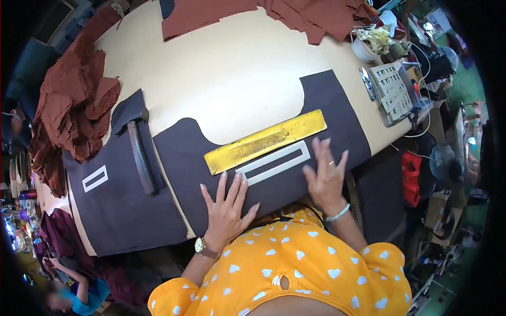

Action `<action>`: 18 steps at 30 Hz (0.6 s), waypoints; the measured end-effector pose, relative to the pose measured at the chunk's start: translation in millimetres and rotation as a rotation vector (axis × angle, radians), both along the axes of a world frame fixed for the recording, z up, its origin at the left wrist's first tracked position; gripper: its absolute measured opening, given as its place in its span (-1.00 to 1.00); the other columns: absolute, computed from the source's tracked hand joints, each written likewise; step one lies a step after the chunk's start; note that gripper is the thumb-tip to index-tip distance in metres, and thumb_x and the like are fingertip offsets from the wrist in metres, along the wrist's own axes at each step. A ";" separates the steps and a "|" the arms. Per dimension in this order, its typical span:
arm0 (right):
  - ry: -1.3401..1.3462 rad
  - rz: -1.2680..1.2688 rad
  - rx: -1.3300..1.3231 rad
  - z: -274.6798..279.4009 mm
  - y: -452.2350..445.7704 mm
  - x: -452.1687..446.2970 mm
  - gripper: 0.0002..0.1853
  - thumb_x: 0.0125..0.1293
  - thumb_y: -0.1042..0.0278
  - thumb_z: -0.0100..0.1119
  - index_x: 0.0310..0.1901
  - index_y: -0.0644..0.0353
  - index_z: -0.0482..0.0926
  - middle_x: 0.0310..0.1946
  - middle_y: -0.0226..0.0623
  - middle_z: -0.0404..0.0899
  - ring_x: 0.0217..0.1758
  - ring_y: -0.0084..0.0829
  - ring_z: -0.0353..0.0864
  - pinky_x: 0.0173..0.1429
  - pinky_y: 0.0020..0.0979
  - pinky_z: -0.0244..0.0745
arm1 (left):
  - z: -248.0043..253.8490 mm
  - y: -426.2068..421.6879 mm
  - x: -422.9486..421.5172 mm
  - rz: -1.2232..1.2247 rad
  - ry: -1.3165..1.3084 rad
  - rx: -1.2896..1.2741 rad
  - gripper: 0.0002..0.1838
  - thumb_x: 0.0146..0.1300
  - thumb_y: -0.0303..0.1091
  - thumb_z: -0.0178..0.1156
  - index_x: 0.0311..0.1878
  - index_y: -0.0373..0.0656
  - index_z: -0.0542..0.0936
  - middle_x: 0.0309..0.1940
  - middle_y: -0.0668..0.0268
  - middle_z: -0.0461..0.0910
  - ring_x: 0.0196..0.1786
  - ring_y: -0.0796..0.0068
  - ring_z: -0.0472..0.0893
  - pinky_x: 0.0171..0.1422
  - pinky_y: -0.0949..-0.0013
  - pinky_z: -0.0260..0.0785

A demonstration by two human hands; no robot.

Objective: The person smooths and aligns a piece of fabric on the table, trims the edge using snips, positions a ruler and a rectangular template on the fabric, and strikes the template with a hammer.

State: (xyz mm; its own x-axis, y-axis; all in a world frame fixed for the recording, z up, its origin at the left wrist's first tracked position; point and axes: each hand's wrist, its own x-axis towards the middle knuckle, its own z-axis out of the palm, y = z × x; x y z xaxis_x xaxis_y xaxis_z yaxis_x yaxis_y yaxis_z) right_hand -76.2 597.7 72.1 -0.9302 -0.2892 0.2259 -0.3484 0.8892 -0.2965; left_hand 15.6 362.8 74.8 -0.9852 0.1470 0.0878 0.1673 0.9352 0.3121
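A dark cut fabric piece (258, 197) lies flat on the table. On it rests a yellow bar (266, 141) with worn, scuffed paint. Just below the bar sits a white rectangular frame template (275, 173) with a long slot. My left hand (225, 205) lies flat with fingers apart, its fingertips at the template's left end and close to the bar's lower edge. Beside the template's right end is my right hand (326, 181), fingers spread and holding nothing; whether it touches the fabric I cannot tell.
A hammer (140, 158) and a small white slotted template (95, 179) lie on another dark piece (124, 221) at left. Reddish-brown fabric (68, 113) is heaped beyond. Snips (367, 84), stacked templates (392, 95) and a white bowl (363, 51) stand at right. Another person (79, 289) is lower left.
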 end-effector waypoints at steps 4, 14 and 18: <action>0.082 -0.136 0.032 1.7 31.3 -48.3 -0.36 0.27 0.17 0.09 0.29 0.34 0.20 0.17 -0.21 0.43 0.31 -0.17 0.31 0.36 0.18 -0.11 | -1.3 -0.5 2.8 0.012 0.133 -0.024 -0.57 0.11 -0.12 0.22 0.01 -0.16 0.58 0.13 0.24 0.46 0.35 0.11 0.24 0.41 -0.29 -0.39; 0.161 0.320 -0.004 8.6 30.2 -94.8 -0.66 0.11 0.20 0.26 -0.09 0.13 0.61 0.02 -0.21 0.52 0.10 -0.20 0.45 0.22 -0.10 0.22 | -0.5 3.9 1.7 0.080 0.237 0.023 -0.74 0.07 -0.33 0.25 -0.14 -0.18 0.63 -0.04 0.23 0.55 0.20 0.16 0.41 0.39 -0.22 -0.14; 0.266 -0.146 0.102 -16.7 102.2 -111.7 -0.67 0.15 0.14 0.24 -0.12 0.16 0.63 -0.11 -0.20 0.53 -0.05 -0.18 0.48 0.08 -0.17 0.28 | -3.3 1.1 2.3 0.071 0.241 0.068 -0.74 0.06 -0.34 0.26 -0.16 -0.21 0.63 -0.02 0.20 0.55 0.17 0.20 0.45 0.36 -0.20 -0.03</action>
